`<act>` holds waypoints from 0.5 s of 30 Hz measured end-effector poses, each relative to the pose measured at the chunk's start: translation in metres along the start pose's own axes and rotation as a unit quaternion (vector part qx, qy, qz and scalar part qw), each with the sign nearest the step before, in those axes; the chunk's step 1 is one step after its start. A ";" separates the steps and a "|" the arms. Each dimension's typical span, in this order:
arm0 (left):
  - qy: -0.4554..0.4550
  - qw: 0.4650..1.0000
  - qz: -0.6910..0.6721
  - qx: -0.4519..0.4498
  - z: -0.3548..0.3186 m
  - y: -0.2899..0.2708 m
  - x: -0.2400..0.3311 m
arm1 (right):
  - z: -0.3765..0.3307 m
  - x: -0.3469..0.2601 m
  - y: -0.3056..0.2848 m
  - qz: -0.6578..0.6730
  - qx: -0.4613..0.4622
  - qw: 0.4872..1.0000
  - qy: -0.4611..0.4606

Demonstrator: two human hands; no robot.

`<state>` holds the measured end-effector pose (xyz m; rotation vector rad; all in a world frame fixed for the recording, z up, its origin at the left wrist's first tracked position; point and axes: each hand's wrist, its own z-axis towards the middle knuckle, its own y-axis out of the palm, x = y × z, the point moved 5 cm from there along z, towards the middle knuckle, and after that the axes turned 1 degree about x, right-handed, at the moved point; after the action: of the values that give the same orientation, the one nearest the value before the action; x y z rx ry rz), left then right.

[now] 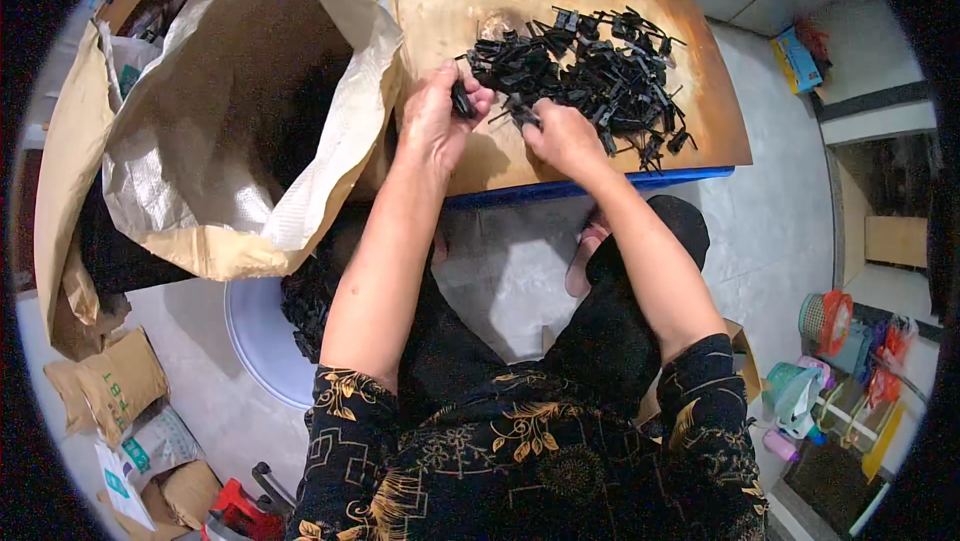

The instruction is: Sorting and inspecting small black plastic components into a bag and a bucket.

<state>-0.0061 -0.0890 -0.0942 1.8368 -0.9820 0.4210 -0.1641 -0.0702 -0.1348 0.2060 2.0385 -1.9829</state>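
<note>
Over the left part of a wooden board, my left hand is closed around a black plastic part. My right hand pinches another dark plastic part at the near edge of a loose heap of black plastic parts. The parts in the heap are small, with thin rods sticking out. Their exact kind cannot be made out. Both hands are close together, a short gap apart.
A large open paper sack with a white woven lining stands left of the board. Below it is a pale blue tub holding black pieces. Brown bags and a red object lie at lower left. Plastic bags and baskets are at right.
</note>
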 end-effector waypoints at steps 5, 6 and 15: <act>0.009 0.999 0.018 -0.030 -0.001 -0.003 -0.004 | 0.010 0.018 -0.009 0.210 0.003 0.977 0.047; 0.012 0.999 0.035 -0.021 -0.002 -0.002 -0.007 | 0.008 0.018 -0.012 0.283 -0.017 0.957 0.067; -0.057 0.986 0.147 -0.062 -0.005 0.003 -0.028 | -0.012 0.003 -0.046 0.534 -0.144 0.826 0.109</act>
<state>-0.0253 -0.0731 -0.1085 1.6220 -1.3359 0.4247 -0.1818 -0.0602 -0.0918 1.2309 1.6565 -0.9544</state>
